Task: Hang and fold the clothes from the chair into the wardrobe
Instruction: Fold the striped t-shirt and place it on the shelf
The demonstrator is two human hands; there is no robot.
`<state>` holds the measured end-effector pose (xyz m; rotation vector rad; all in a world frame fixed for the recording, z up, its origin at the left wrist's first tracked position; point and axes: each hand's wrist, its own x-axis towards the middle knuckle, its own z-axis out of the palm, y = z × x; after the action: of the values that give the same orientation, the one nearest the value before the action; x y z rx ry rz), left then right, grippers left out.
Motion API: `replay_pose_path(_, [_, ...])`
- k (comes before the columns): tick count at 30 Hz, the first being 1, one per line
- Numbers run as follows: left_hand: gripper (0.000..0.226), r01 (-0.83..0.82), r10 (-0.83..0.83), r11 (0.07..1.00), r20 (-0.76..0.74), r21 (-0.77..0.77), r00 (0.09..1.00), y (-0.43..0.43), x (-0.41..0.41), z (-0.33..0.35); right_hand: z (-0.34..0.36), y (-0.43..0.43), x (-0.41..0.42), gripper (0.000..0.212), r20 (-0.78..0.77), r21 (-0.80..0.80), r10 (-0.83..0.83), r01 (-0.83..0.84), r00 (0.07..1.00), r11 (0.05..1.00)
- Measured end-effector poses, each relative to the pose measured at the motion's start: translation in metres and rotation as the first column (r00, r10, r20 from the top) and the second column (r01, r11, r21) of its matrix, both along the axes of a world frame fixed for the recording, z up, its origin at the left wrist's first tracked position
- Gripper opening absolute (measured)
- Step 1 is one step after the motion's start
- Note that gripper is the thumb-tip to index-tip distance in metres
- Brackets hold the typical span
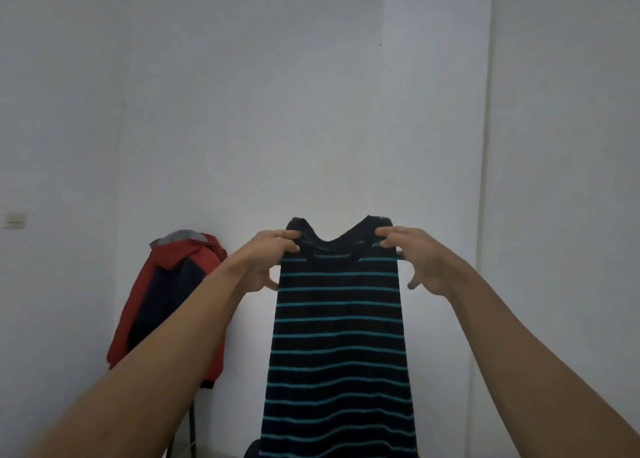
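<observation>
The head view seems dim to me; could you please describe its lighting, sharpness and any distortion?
In the head view the light is dim and bluish, darker at the corners, with no glare; the head view is soft, the striped top near-black between teal stripes, the left hand and right hand slightly smeared; its wide angle stretches the forearms toward the lower corners.

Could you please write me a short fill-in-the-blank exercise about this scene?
1. The left hand and the right hand hold the dark knitted top with teal stripes up by its ____.
2. The top's stripes run ____.
3. The red and navy jacket with a grey hood hangs on the top's ____ side.
Missing words: shoulders; horizontally; left.
</observation>
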<state>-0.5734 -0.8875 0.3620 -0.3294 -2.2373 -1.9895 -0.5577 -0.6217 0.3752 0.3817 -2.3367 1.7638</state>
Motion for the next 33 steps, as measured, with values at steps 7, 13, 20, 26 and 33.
replay_pose_path(7, [0.033,0.076,-0.076,0.905,-0.017,0.418,0.997,0.019,-0.016,-0.038,-0.048,-0.021,-0.011,0.029,0.027,-0.567,0.021,-0.002,0.999,0.824])
replay_pose_path(13, [0.033,0.137,-0.127,0.91,-0.052,0.39,0.991,0.019,-0.034,-0.069,-0.082,-0.007,-0.025,0.025,0.02,-0.553,0.003,0.009,1.0,0.833])
replay_pose_path(20, [0.033,0.177,-0.169,0.917,-0.055,0.358,0.984,0.035,-0.063,-0.112,-0.123,0.004,-0.054,0.018,0.027,-0.556,-0.016,0.028,1.0,0.831])
replay_pose_path(26, [0.03,0.133,-0.136,0.937,-0.013,0.324,0.991,0.05,-0.111,-0.155,-0.155,0.018,-0.092,0.02,0.078,-0.593,-0.046,0.084,0.996,0.801])
replay_pose_path(33, [0.026,0.032,-0.09,0.899,0.113,0.438,0.989,0.092,-0.181,-0.216,-0.215,0.04,-0.168,0.025,0.219,-0.609,0.003,0.134,0.976,0.782])
